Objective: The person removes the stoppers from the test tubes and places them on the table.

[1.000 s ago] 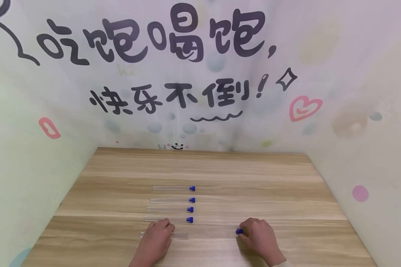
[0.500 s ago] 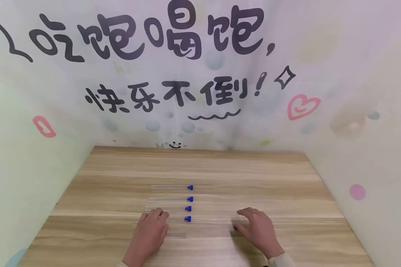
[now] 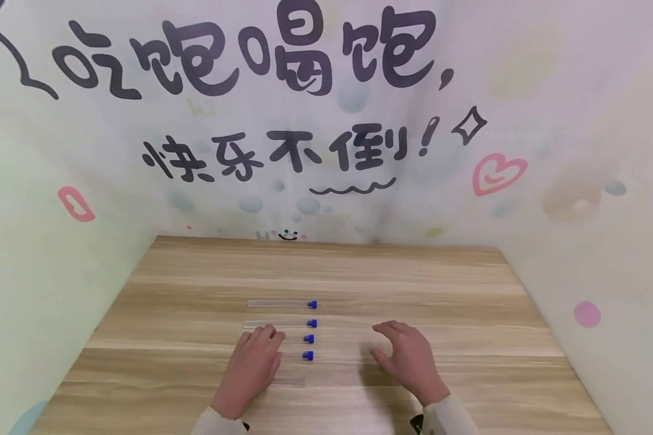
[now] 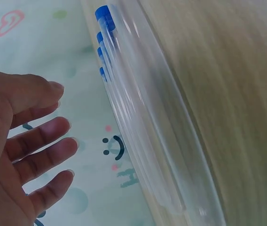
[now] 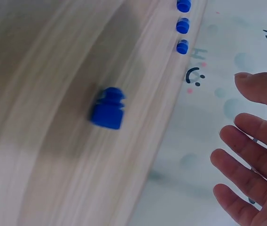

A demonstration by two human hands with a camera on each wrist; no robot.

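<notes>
My left hand (image 3: 253, 365) hovers above the near end of a row of clear tubes, fingers loosely bent and holding nothing. The nearest clear tube (image 4: 171, 108) lies below it in the left wrist view, its upper end out of frame; in the head view the hand mostly hides it. Beyond lie several tubes with blue caps, the farthest being a capped tube (image 3: 280, 304). To the right, my right hand (image 3: 410, 359) is raised over the table with thumb and fingers spread. Under it a loose blue cap (image 5: 109, 109) rests on the wood, hidden in the head view.
The wood-grain table (image 3: 413, 278) meets a printed backdrop (image 3: 359, 217) at its far edge. Light walls (image 3: 593, 260) close in both sides. The blue caps of the lying tubes all point right.
My right hand has let go of the blue cap and lifted forward off it. My left hand has risen and moved forward, away from the nearest tube. The tubes have stayed in place.
</notes>
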